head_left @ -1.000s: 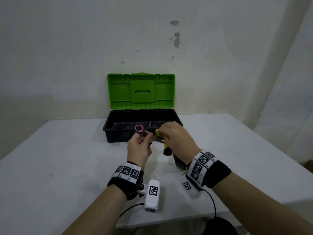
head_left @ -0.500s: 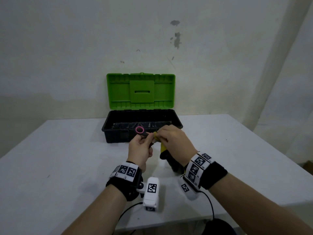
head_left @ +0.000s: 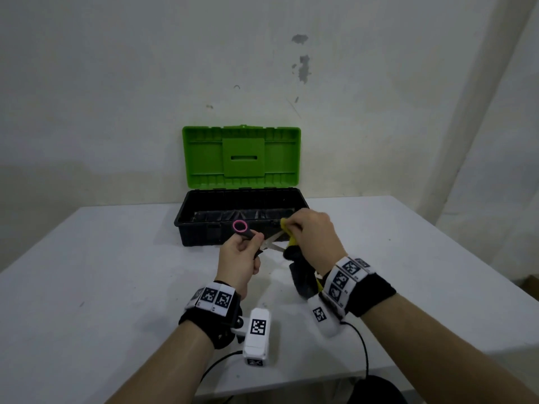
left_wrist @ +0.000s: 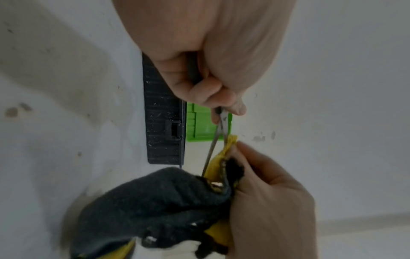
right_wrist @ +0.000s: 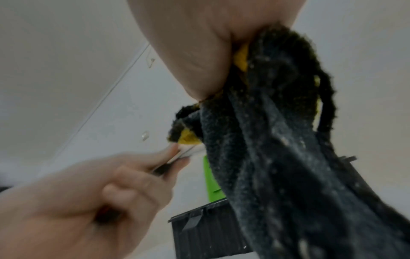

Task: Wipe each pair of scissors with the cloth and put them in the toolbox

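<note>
My left hand (head_left: 242, 255) grips a pair of scissors (head_left: 269, 244) by the dark handles, whose pink-rimmed finger ring (head_left: 240, 226) sticks up above my fist. The steel blades (left_wrist: 218, 138) are slightly parted and point right. My right hand (head_left: 310, 233) pinches a black and yellow cloth (head_left: 300, 272) around the upper blade near its tip. The cloth (right_wrist: 272, 140) hangs down from that fist toward the table. Both hands hover just in front of the toolbox (head_left: 204, 237), a black tub with its green lid (head_left: 241, 157) standing open against the wall.
The white table (head_left: 87, 287) runs wide to both sides of the toolbox. A pale wall (head_left: 262, 68) stands close behind the lid. Cables (head_left: 361, 351) trail from my wrist cameras off the table's near edge.
The scissor blades have come into view, parted, between my hands. My right hand slid the cloth outward along the blade. Both hands lifted slightly toward the toolbox.
</note>
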`<state>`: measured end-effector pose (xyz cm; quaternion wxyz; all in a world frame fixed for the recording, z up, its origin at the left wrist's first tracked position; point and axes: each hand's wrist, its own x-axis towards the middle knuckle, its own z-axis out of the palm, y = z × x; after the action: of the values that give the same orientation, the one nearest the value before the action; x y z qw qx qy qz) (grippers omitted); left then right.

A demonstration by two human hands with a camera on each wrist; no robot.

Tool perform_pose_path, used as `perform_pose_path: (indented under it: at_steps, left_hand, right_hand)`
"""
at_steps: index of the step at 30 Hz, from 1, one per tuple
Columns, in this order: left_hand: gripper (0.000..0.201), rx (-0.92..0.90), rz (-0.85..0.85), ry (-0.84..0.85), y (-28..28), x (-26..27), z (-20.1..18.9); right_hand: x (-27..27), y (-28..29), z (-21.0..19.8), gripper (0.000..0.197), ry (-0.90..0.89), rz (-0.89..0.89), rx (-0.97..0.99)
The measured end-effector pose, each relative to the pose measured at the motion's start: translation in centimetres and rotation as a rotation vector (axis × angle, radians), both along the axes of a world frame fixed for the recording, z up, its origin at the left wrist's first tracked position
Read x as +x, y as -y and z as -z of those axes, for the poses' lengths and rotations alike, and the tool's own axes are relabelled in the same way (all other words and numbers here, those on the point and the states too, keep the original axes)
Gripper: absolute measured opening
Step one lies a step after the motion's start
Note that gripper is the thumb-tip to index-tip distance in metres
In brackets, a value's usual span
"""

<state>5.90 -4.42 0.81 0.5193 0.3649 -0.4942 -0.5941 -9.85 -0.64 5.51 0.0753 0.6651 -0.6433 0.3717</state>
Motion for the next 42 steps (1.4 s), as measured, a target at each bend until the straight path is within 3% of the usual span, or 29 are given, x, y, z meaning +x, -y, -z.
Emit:
perform_pose_path:
  at_steps: [3, 9, 15, 18, 24, 27, 30, 37, 42]
  left_hand:
    - [0.007, 0.014, -0.03, 0.0, 0.2, 0.4, 0.4]
    - [0.007, 0.012, -0.02, -0.021, 0.2, -0.5, 0.1]
    - [0.013, 0.052, -0.032, 0.01, 0.0, -0.2, 0.5]
    - [0.028, 0.175, -0.032, -0.059, 0.2, -0.2, 0.3]
    - [0.035, 0.031, -0.063, 0.068, -0.5, -0.8, 0.2]
    - [0.032, -0.009, -0.059, 0.095, -0.6, -0.7, 0.0]
    - [0.027, -0.02, -0.088, 0.113, -0.4, -0.3, 0.1]
    - [0.03, -0.065, -0.087, 0.123, -0.7, -0.7, -0.1]
    - [0.029, -0.044, -0.093, 0.128, -0.8, -0.6, 0.1]
  right_hand:
    - [-1.2, -0.4, -0.8, 0.014, 0.08, 0.072, -0.036]
    - [2.2, -1.1, 0.6, 0.011, -0.023, -0.149, -0.013]
    - [-1.1, -0.1, 0.2, 0.013, 0.077, 0.028, -0.005]
    - [0.0, -1.4, -0.6, 0.009, 0.09, -0.029, -0.072]
    - [3.3, -1.2, 0.8, 0.015, -0.186, -0.182, 0.136]
    - [3.9, -0.9, 1.6, 0.011, -0.311, -0.173, 0.144]
    - [3.9, -1.6, 2.1, 0.021, -0.38, -0.188, 0.154]
    - [4.1, -1.8, 1.6, 0.019, -0.321, -0.168, 0.104]
    - [4.1, -2.2, 1.6, 0.025, -0.387, -0.217, 0.136]
